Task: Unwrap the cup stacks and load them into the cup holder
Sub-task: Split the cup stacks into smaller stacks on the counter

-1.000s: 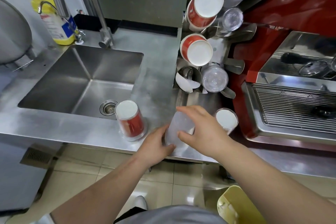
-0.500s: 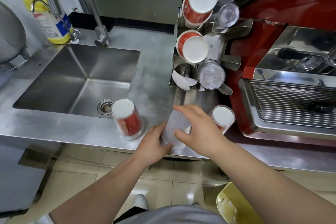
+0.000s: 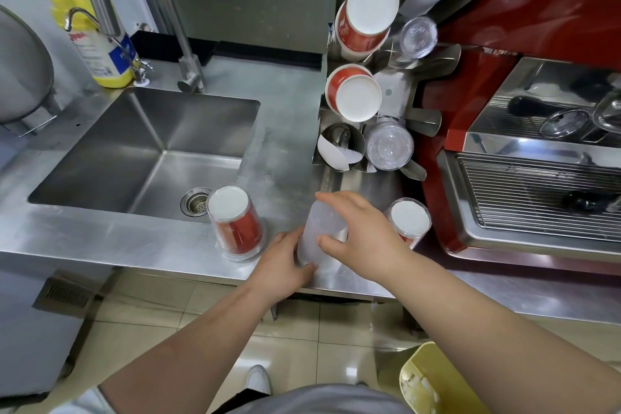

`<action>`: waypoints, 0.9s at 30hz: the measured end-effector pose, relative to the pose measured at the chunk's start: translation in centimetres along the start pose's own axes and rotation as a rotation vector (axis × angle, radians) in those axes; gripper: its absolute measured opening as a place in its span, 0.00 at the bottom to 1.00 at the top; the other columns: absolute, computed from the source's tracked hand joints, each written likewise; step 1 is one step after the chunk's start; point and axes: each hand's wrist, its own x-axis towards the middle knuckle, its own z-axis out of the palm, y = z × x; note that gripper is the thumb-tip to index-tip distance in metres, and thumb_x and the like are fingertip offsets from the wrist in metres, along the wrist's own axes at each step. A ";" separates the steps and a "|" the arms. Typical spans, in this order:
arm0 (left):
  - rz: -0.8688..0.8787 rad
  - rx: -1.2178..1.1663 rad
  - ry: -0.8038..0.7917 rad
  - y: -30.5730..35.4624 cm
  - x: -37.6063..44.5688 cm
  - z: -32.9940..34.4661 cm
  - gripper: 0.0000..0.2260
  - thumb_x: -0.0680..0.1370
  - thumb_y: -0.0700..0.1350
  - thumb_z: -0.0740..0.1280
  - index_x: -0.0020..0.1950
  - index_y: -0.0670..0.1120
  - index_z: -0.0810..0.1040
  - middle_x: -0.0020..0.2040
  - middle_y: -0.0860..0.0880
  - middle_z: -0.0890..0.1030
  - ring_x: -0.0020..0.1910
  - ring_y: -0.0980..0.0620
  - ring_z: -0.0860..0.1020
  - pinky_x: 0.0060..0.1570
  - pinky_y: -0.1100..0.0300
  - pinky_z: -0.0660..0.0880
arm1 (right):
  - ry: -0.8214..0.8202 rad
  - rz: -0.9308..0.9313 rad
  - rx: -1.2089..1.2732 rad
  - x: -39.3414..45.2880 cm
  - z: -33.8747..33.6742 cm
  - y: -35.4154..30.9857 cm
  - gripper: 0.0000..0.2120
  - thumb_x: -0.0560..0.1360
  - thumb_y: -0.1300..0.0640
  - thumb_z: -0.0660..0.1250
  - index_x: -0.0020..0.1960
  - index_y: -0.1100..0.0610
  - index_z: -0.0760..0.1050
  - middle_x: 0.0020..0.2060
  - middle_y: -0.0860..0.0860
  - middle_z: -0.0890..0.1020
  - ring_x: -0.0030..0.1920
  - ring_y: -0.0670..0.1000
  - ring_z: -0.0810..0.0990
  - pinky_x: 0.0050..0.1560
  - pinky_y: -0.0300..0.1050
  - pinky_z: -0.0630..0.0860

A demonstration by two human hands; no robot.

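Both your hands are wrapped round the frosted cup stack [image 3: 321, 235] on the counter [image 3: 134, 245] — left hand [image 3: 285, 265] low, right hand [image 3: 361, 239] up top.

The right hand [image 3: 363, 239] covers much of the frosted cup stack [image 3: 317, 232] and the wrapped red stack [image 3: 411, 222] behind it; the yellow bin [image 3: 433, 380] runs off the bottom edge.
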 end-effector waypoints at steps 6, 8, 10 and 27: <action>-0.028 0.018 -0.003 0.9 -0.1 -0.8 0.24 0.66 0.52 0.67 0.63 0.58 0.73 0.50 0.51 0.77 0.53 0.45 0.77 0.42 0.62 0.71 | -0.068 0.015 -0.068 0.6 -0.6 -0.4 0.31 0.70 0.51 0.70 0.71 0.43 0.64 0.65 0.46 0.70 0.60 0.45 0.72 0.59 0.42 0.71; -0.034 0.017 -0.024 1.0 -0.2 -0.9 0.26 0.66 0.53 0.67 0.66 0.59 0.71 0.53 0.51 0.77 0.54 0.48 0.77 0.47 0.59 0.75 | -0.119 0.028 -0.119 1.0 -1.0 -0.8 0.31 0.69 0.50 0.69 0.70 0.43 0.62 0.64 0.48 0.70 0.59 0.49 0.74 0.58 0.50 0.74; -0.036 0.013 -0.023 1.3 -0.4 -1.3 0.29 0.66 0.54 0.66 0.68 0.59 0.70 0.57 0.52 0.76 0.58 0.52 0.76 0.57 0.55 0.76 | -0.178 0.035 -0.177 1.4 -1.5 -1.3 0.31 0.69 0.49 0.68 0.69 0.43 0.61 0.63 0.50 0.70 0.58 0.52 0.74 0.57 0.53 0.75; -0.134 0.255 -0.202 9.7 0.5 -9.8 0.18 0.76 0.57 0.67 0.64 0.53 0.76 0.56 0.52 0.81 0.55 0.52 0.79 0.58 0.58 0.76 | -0.555 -0.153 -0.807 6.2 -8.9 -9.0 0.21 0.74 0.45 0.62 0.66 0.49 0.69 0.58 0.50 0.78 0.59 0.56 0.75 0.54 0.48 0.74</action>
